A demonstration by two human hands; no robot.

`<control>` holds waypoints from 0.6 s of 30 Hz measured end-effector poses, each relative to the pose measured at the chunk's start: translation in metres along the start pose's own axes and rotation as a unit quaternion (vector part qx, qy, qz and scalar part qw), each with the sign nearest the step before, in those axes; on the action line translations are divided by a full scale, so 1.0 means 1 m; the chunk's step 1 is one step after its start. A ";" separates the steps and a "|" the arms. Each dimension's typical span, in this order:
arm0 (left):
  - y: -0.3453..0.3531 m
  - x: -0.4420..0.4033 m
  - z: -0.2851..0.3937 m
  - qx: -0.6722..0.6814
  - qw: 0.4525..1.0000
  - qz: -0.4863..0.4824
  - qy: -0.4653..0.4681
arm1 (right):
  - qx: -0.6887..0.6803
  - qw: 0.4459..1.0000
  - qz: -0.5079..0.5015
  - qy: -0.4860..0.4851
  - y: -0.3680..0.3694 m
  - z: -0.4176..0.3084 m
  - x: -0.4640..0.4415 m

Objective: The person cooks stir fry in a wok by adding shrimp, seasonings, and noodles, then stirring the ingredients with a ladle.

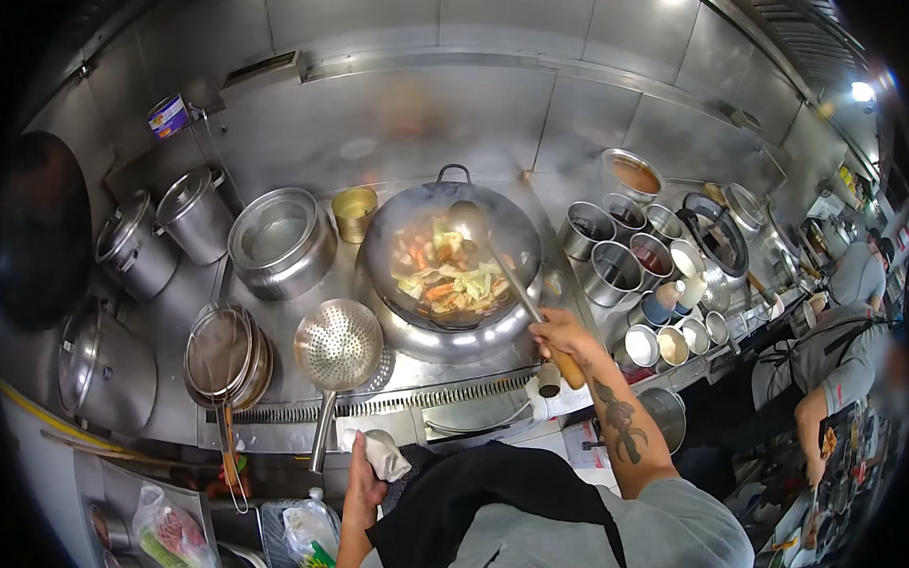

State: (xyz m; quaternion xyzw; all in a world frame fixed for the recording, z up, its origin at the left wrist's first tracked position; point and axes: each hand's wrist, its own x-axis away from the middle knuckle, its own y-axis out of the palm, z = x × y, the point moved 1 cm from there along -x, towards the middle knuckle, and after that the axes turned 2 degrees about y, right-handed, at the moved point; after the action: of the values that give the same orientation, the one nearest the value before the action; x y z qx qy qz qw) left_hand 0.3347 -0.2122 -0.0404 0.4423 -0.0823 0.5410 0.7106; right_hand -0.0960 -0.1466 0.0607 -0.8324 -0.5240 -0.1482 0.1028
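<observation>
My right hand [567, 338] is closed around the wooden handle of a long steel ladle [511, 278]. The ladle's bowl is inside a dark wok [516, 244], at the far side of the food. Steaming chopped vegetables [444, 284], pale green with orange pieces, lie in the wok. Near the stove's front edge, my left hand [364, 491] is closed on a folded white cloth [386, 456], apart from the wok. A perforated strainer [338, 342] rests left of the wok, its handle pointing toward me.
Wire strainers [220, 351], a large steel pot [281, 240] and a yellowish tin [354, 212] stand on the left. Several sauce containers [615, 270] and seasoning cups [673, 344] crowd the right side. Co-workers [817, 367] are at the far right.
</observation>
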 end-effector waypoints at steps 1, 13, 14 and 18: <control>0.000 0.004 0.003 0.000 1.000 0.005 0.001 | -0.005 1.000 0.007 0.000 -0.003 -0.006 0.008; -0.001 0.018 0.013 -0.043 0.999 0.005 0.007 | -0.072 0.995 0.002 0.067 0.025 0.004 0.035; 0.001 0.013 0.011 -0.027 0.999 0.000 0.020 | -0.119 0.990 -0.003 0.080 0.026 -0.012 0.045; 0.002 0.006 0.012 -0.008 1.000 0.005 0.023 | -0.016 1.000 0.001 0.000 0.021 -0.033 0.055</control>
State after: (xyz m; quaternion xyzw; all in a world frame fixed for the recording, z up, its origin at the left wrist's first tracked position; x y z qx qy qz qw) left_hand 0.3399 -0.2161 -0.0286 0.4238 -0.0718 0.5538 0.7131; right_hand -0.0593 -0.1200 0.1104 -0.8344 -0.5208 -0.1562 0.0900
